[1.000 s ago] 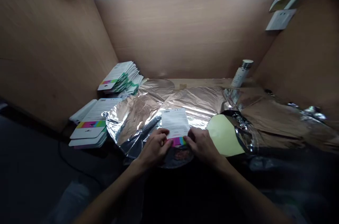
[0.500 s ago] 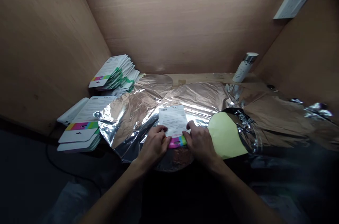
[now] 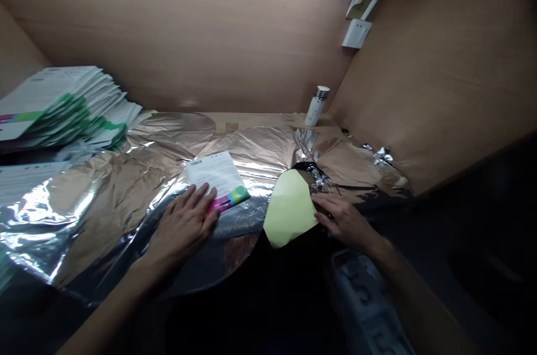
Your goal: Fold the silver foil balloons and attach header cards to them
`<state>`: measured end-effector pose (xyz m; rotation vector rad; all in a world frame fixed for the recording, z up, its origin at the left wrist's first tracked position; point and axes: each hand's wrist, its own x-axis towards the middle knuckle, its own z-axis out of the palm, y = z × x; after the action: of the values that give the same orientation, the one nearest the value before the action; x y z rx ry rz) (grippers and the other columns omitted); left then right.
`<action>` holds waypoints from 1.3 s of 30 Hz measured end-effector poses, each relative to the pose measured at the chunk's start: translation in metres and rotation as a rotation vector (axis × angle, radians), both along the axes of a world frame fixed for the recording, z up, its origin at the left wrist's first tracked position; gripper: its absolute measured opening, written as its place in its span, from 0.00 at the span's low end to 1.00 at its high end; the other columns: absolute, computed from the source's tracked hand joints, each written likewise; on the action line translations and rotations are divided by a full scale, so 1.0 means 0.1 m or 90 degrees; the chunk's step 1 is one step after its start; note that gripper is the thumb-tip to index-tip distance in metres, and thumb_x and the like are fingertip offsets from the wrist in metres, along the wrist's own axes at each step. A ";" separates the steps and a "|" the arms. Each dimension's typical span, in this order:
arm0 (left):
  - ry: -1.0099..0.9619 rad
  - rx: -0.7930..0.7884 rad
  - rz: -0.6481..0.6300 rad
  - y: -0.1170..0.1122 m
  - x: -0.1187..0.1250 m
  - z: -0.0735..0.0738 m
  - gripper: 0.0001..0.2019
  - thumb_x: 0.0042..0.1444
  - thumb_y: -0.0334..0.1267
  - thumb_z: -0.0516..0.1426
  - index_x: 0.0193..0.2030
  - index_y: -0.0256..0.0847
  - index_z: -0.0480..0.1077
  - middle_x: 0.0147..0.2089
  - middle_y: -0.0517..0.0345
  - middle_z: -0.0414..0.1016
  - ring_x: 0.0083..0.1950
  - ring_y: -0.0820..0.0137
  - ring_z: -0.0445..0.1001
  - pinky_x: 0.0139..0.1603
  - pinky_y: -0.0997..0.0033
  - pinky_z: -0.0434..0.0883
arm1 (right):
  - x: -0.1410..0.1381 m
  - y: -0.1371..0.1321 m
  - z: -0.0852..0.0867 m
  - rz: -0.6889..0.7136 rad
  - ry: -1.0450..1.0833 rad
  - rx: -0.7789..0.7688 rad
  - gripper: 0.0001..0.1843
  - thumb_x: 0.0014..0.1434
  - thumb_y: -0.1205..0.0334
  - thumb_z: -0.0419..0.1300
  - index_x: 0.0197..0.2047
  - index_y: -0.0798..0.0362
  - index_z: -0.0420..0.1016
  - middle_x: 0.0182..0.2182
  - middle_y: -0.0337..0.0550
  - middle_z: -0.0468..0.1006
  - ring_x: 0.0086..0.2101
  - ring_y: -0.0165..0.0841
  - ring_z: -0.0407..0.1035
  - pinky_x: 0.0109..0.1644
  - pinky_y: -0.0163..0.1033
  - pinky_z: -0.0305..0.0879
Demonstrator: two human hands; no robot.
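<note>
From here I can see a smooth matt paper card (image 3: 212,176) under the left hand (image 3: 182,226), glossy, crinkled metallic foil (image 3: 121,198) spread beneath that hand, a matt pale-yellow paper sheet (image 3: 289,208) beside the right hand (image 3: 344,221), and a shiny metal cap (image 3: 322,92) beyond it.

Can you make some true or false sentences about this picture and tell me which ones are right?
The left hand touches the white paper card with a rainbow stripe. True.

The right hand holds the slim white bottle with a silver cap. False: the bottle stands far back by the wall, and the right hand is at the edge of a pale yellow rounded sheet.

Crinkly silver-and-copper foil lies under the card. True.

The stack of white cards with green edges is on the right side. False: it is on the left.
</note>
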<state>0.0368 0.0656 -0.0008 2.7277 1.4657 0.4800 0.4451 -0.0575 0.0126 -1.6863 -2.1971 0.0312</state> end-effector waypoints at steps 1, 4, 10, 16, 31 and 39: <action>0.018 0.002 0.015 -0.01 0.02 0.00 0.27 0.69 0.49 0.46 0.70 0.41 0.64 0.75 0.47 0.60 0.76 0.50 0.53 0.71 0.43 0.56 | 0.09 -0.04 -0.03 -0.008 -0.015 -0.003 0.21 0.71 0.56 0.57 0.64 0.52 0.70 0.61 0.51 0.75 0.60 0.44 0.68 0.68 0.55 0.60; 0.059 0.002 0.034 -0.03 0.04 0.00 0.30 0.69 0.51 0.43 0.72 0.39 0.62 0.76 0.47 0.57 0.77 0.49 0.51 0.71 0.44 0.56 | 0.29 -0.12 -0.11 -0.058 -0.035 0.006 0.20 0.73 0.54 0.53 0.63 0.51 0.71 0.60 0.50 0.75 0.61 0.45 0.68 0.70 0.58 0.56; 0.081 -0.017 0.053 0.03 0.02 -0.04 0.33 0.70 0.54 0.40 0.73 0.37 0.61 0.77 0.49 0.55 0.77 0.50 0.51 0.71 0.43 0.56 | 0.28 -0.17 -0.04 -0.048 -0.080 0.035 0.27 0.67 0.44 0.60 0.61 0.52 0.73 0.59 0.55 0.75 0.59 0.47 0.68 0.69 0.58 0.54; 0.086 -0.041 0.040 0.14 0.01 0.04 0.32 0.69 0.53 0.42 0.74 0.40 0.60 0.77 0.48 0.54 0.77 0.48 0.51 0.70 0.38 0.56 | -0.28 -0.22 -0.18 0.016 -0.145 0.213 0.12 0.66 0.65 0.61 0.52 0.50 0.78 0.49 0.51 0.78 0.50 0.44 0.70 0.58 0.55 0.58; 0.091 -0.082 0.046 0.19 0.01 0.12 0.32 0.71 0.54 0.40 0.76 0.44 0.55 0.79 0.50 0.48 0.78 0.48 0.47 0.71 0.38 0.53 | -0.68 -0.65 -0.62 0.071 0.062 0.397 0.15 0.59 0.72 0.65 0.50 0.52 0.75 0.29 0.38 0.75 0.32 0.34 0.67 0.44 0.47 0.64; 0.088 -0.079 0.033 0.18 0.01 0.14 0.32 0.71 0.54 0.41 0.76 0.43 0.54 0.79 0.48 0.50 0.78 0.47 0.48 0.70 0.37 0.53 | -0.43 -0.36 -0.42 -0.041 -0.091 0.304 0.19 0.65 0.70 0.58 0.58 0.48 0.78 0.53 0.52 0.77 0.50 0.44 0.70 0.53 0.51 0.62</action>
<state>0.0380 0.0838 0.0133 2.6796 1.5427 0.1977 0.4020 -0.0936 -0.0294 -1.5169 -2.0300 -0.5986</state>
